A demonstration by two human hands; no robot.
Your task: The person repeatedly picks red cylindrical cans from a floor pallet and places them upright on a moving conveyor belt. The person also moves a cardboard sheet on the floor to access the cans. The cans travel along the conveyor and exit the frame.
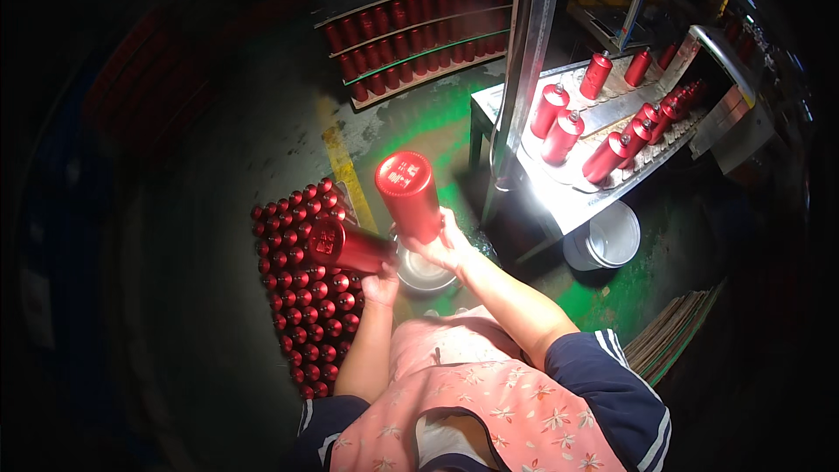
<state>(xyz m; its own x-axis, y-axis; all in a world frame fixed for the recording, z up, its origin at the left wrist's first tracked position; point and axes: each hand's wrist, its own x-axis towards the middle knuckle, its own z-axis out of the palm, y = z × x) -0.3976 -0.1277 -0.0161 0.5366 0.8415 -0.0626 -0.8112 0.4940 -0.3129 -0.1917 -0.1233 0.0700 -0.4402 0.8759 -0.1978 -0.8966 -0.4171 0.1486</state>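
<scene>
A glossy red metal bottle (pixel 419 203) is gripped near its lower end by my right hand (pixel 443 247), tilted so that its flat base with embossed marks faces up. My left hand (pixel 381 284) is closed round the near end of a second red metal bottle (pixel 357 248), which lies almost level, its base pointing left. The two bottles are held side by side in front of my apron, and their neck ends are hidden by my hands. Under the left bottle stands a dense block of upright red bottles (pixel 306 297) in rows, at my left.
At the right, several red bottles stand on a brightly lit machine table (pixel 572 201) behind a metal post (pixel 524 70). A white bucket (pixel 612 236) sits below it. Stacked boards (pixel 673 332) lie at lower right. Layered racks of bottles (pixel 419 35) stand at the back.
</scene>
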